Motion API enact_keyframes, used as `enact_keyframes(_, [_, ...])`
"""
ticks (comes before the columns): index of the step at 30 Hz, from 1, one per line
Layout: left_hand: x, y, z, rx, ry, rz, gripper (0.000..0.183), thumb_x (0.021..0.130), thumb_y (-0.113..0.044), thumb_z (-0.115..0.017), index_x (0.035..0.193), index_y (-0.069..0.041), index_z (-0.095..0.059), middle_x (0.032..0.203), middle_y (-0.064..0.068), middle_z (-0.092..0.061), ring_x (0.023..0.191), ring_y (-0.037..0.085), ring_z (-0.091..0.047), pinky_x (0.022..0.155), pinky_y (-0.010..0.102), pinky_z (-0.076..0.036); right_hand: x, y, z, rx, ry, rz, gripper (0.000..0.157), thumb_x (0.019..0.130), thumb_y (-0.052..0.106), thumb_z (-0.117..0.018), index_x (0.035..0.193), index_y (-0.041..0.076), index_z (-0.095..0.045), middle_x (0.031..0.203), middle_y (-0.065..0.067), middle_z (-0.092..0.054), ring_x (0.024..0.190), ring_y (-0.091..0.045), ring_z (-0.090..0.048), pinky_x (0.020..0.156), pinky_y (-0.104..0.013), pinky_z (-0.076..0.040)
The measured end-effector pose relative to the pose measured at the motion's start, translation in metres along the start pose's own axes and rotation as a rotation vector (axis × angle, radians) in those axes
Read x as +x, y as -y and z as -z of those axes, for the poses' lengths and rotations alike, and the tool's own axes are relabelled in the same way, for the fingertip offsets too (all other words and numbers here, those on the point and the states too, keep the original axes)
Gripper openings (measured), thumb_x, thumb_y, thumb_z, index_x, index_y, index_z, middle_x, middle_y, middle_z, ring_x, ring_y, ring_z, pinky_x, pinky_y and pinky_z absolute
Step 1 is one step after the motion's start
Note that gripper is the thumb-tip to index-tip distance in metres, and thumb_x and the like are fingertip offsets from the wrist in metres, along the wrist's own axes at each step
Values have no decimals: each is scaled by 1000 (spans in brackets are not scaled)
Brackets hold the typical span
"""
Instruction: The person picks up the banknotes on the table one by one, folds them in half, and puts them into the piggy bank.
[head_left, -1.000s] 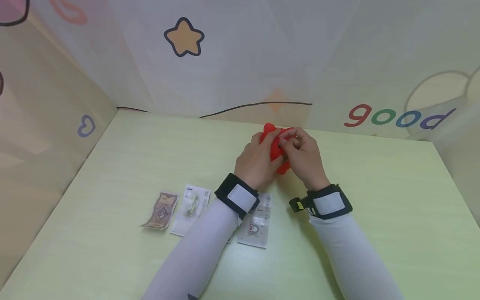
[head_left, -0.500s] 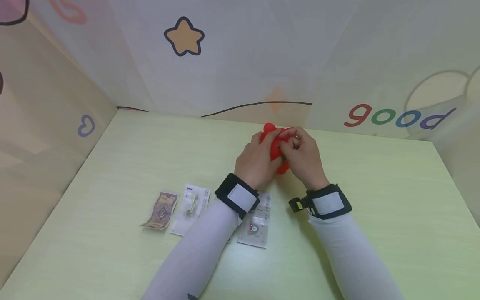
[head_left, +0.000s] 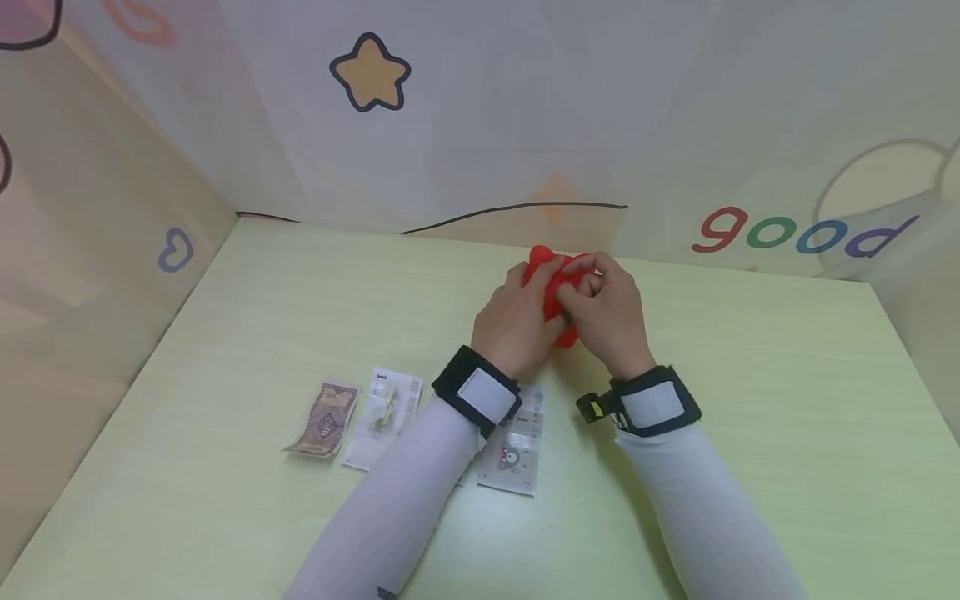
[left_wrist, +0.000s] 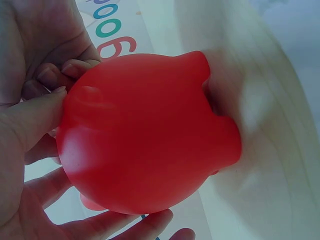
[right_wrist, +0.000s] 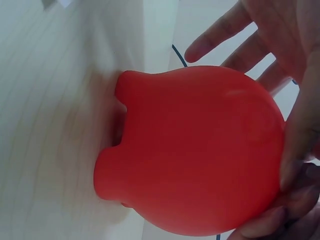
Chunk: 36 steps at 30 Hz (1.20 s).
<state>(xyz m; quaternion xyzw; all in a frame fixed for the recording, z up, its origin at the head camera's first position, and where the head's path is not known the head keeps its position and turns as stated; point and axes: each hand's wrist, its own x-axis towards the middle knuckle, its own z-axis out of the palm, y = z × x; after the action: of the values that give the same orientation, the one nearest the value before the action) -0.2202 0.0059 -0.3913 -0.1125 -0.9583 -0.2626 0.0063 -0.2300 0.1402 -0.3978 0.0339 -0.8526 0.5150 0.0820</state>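
Observation:
A round red piggy bank [head_left: 553, 304] stands on its feet near the back of the table. From its left side my left hand [head_left: 513, 325] grips it, fingers spread round the body and thumb at the near side. My right hand [head_left: 611, 312] is bent over the top of the bank, with thumb and index finger close together there. In the left wrist view the bank [left_wrist: 135, 135] fills the middle, and the curled fingers [left_wrist: 52, 75] of the right hand lie against its top. I cannot tell whether these fingertips pinch something small.
Several banknotes lie in front of the bank: a brown one [head_left: 326, 419], a pale one [head_left: 382, 417] and a grey one [head_left: 512, 458]. My left forearm covers part of the row. Behind the bank rises a printed backdrop [head_left: 480, 117]; another encloses the left side.
The small dark thing that showed at my right fingertips a second ago is out of sight now. My right thumb has shifted slightly against the bank's top; the left hand keeps its grip.

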Motion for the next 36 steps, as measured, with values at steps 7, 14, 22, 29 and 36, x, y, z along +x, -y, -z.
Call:
enact_keyframes(7, [0, -1, 2, 3, -5, -6, 72, 85, -36, -69, 149, -26, -35, 141, 13, -41, 87, 22, -55, 68, 36, -58, 1, 2, 1, -15, -7, 9, 22, 87, 16, -64, 108, 11, -59, 60, -12, -47, 48, -23, -46, 37, -27, -37])
enact_keyframes(14, [1, -3, 3, -1, 1, -5, 73, 85, -36, -69, 149, -26, -35, 141, 13, -41, 87, 22, -55, 67, 36, -58, 1, 3, 3, -33, -6, 4, 23, 87, 15, -65, 109, 10, -58, 61, -12, -47, 50, -24, -46, 38, -27, -38])
enact_keyframes(22, [0, -6, 5, 0, 3, 4, 75, 84, -37, -70, 149, -26, -35, 142, 12, -41, 90, 22, -55, 69, 37, -59, 0, 4, 4, -25, -2, 16, 23, 88, 16, -64, 109, 9, -58, 63, -13, -48, 50, -22, -47, 38, -27, -38])
enact_keyframes(29, [0, -5, 5, 1, 9, 7, 73, 86, -38, -68, 150, -27, -34, 142, 12, -41, 90, 22, -55, 68, 38, -59, -2, 3, 4, -22, -6, 8, 22, 89, 16, -64, 110, 10, -57, 63, -13, -48, 52, -25, -47, 39, -27, -39])
enact_keyframes(36, [0, -2, 3, -6, 11, 7, 75, 85, -38, -70, 150, -26, -34, 137, 12, -44, 87, 21, -54, 68, 38, -59, -6, 6, 3, -60, 27, -5, 24, 91, 19, -63, 112, 11, -56, 65, -13, -51, 54, -27, -50, 42, -29, -42])
